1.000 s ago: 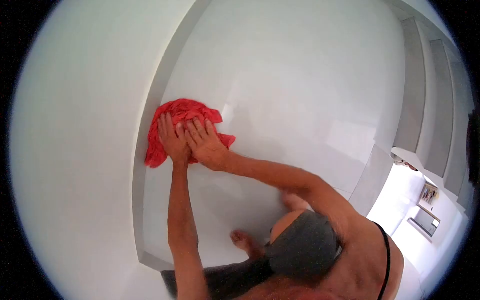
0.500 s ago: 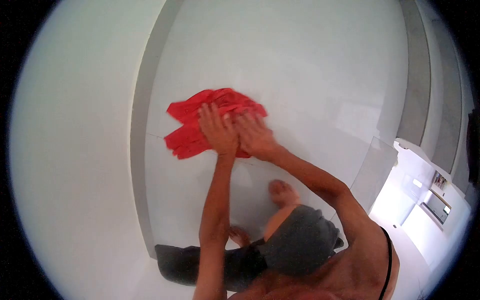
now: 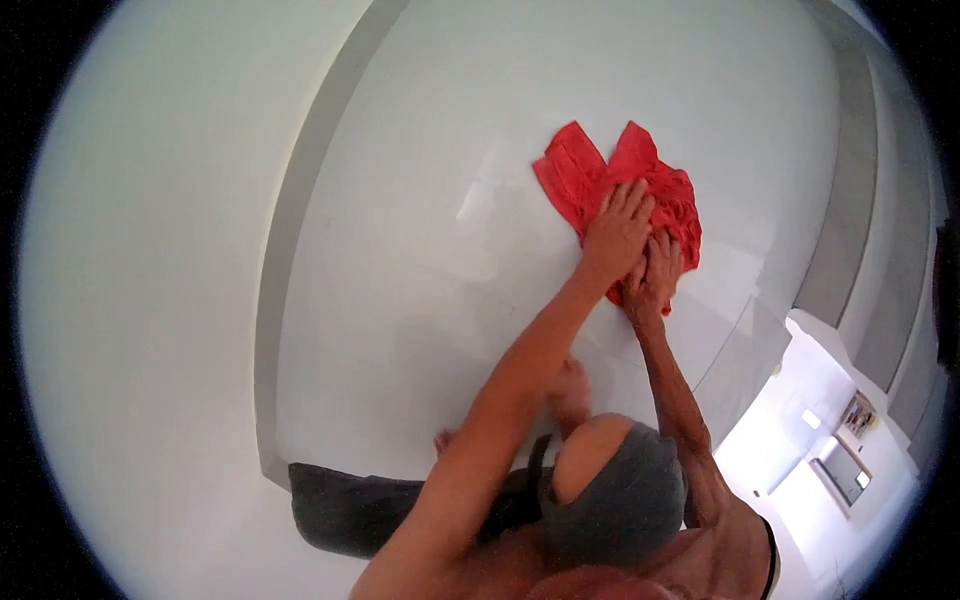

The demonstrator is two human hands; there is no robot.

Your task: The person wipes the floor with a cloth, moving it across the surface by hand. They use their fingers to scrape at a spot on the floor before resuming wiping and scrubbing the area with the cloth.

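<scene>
A crumpled red cloth (image 3: 572, 175) is spread on the smooth pale floor (image 3: 450, 250), two of its ends pointing away from me like sleeves or legs. Flat on its middle lies my left hand (image 3: 618, 238), fingers stretched forward. My right hand (image 3: 656, 272) presses on the near right part, close beside the left and slightly nearer to me, its fingers also extended. Neither hand wraps around the fabric. Both arms reach forward and to the right from my body, and the hands cover part of the cloth.
A grey skirting strip (image 3: 283, 240) runs along the white wall (image 3: 150, 300) on the left. Grey ledges (image 3: 845, 190) line the right side. My bare foot (image 3: 570, 392) rests behind the cloth, near my bent knee. A brighter room shows at lower right.
Both hands have moved right across the floor with the red cloth beneath them. The cloth's two loose ends, which pointed left, now point away from me.
</scene>
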